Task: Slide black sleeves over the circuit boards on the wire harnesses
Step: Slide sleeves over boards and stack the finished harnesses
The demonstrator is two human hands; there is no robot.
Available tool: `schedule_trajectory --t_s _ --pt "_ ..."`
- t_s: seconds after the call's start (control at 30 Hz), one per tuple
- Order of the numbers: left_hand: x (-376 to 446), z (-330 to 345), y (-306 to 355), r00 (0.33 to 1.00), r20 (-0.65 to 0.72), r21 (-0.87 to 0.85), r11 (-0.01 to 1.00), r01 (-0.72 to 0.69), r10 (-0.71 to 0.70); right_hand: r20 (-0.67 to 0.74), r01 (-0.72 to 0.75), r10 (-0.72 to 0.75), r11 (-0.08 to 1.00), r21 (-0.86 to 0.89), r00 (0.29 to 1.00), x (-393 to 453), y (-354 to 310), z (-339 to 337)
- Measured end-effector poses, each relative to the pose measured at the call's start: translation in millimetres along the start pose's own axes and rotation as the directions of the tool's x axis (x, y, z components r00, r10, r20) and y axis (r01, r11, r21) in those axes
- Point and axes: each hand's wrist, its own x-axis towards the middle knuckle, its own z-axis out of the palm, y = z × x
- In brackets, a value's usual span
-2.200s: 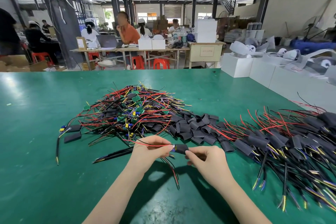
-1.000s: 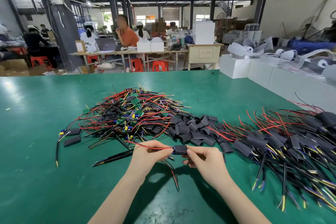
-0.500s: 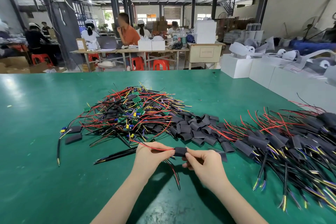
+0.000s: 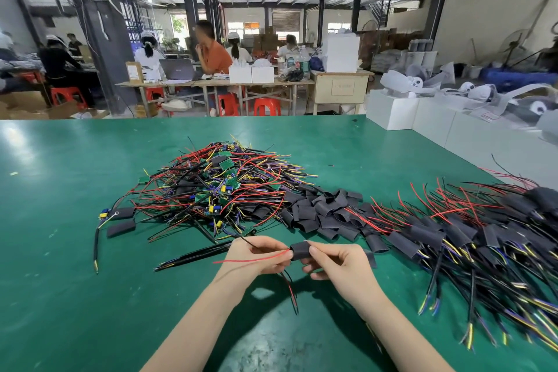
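board hidden inside black sleeve (image 4: 300,250) — pinched between both hands (image 4: 302,263)

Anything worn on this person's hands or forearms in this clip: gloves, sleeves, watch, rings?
Nothing that shows. The left hand and right hand are bare, without gloves or visible rings. Both forearms are uncovered to the frame's bottom edge, with no sleeve, watch or wristband in view.

Dark steel columns (image 4: 188,3) under a slatted ceiling, red stools (image 4: 267,106) beneath wooden tables (image 4: 211,83), white boxes (image 4: 392,113) right
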Motion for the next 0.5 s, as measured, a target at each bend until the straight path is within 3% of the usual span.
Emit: schedule_trajectory --t_s 0.13,0.33,0.5 --pt "1 -1 -2 1.0 0.004 -0.107 0.994 0.011 -0.011 0.021 -0.001 0.0 0.999 0.038 1.0 1 -2 -2" --pt "-3 -3 -5 0.981 0.185 -0.034 0.998 -0.052 0.058 0.038 -0.003 0.0 0.997 0.083 0.999 -1 -4 -2" --pt "-1 4 -11 0.991 0.124 -0.077 0.996 -0.039 0.048 0.052 -0.017 0.011 0.994 0.106 0.999 -2 -4 -2"
